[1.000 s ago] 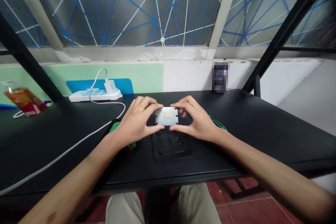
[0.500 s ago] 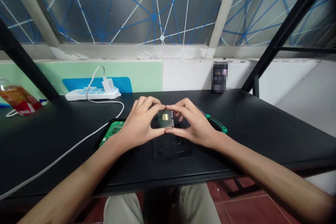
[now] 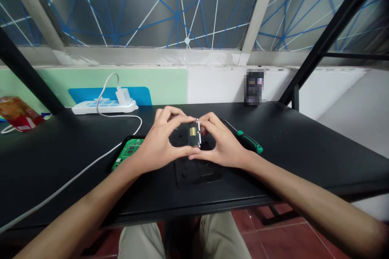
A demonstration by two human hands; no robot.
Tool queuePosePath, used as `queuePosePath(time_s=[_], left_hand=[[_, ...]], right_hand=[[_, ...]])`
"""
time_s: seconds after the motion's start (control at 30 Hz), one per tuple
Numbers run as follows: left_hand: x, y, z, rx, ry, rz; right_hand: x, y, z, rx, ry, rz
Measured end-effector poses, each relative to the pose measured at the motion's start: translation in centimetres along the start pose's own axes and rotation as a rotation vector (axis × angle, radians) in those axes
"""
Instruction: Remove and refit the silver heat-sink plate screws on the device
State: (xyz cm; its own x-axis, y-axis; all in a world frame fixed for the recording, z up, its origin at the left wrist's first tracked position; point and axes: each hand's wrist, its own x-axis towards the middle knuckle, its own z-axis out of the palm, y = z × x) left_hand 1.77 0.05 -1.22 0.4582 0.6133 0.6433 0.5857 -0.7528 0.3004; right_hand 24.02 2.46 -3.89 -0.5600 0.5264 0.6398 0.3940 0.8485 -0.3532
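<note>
Grip x2, L hand (image 3: 159, 141) + R hand (image 3: 224, 141), on 1 metal plate (image 3: 193, 136)

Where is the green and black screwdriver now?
In the head view, the screwdriver lies on the black table, just to the right of the right hand.

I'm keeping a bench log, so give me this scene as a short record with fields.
left hand: thumb and fingers on the metal plate
right hand: also on the metal plate
metal plate: held tilted between the hands, yellowish patch on its face
circuit board: green, left of the hands, partly hidden by the left arm
screwdriver: green and black handle, beyond the right hand
power strip: at the back left, white adapter plugged in
dark object by the wall: pixelated, cannot tell what it is
</note>
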Motion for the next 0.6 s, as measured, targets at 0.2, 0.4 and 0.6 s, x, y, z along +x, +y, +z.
queuePosePath(time_s=[0.2,0.4,0.6], left_hand=[[-0.1,0.25,0.25,-0.052,-0.049,0.028],[-0.15,0.11,-0.11,-0.042,-0.039,0.074],[-0.12,0.11,-0.51,0.015,-0.001,0.128]], right_hand=[[-0.04,0.13,0.36,0.017,0.002,-0.046],[-0.11,0.43,0.27,0.026,-0.009,-0.033],[-0.19,0.71,-0.12,-0.013,-0.033,0.02]])
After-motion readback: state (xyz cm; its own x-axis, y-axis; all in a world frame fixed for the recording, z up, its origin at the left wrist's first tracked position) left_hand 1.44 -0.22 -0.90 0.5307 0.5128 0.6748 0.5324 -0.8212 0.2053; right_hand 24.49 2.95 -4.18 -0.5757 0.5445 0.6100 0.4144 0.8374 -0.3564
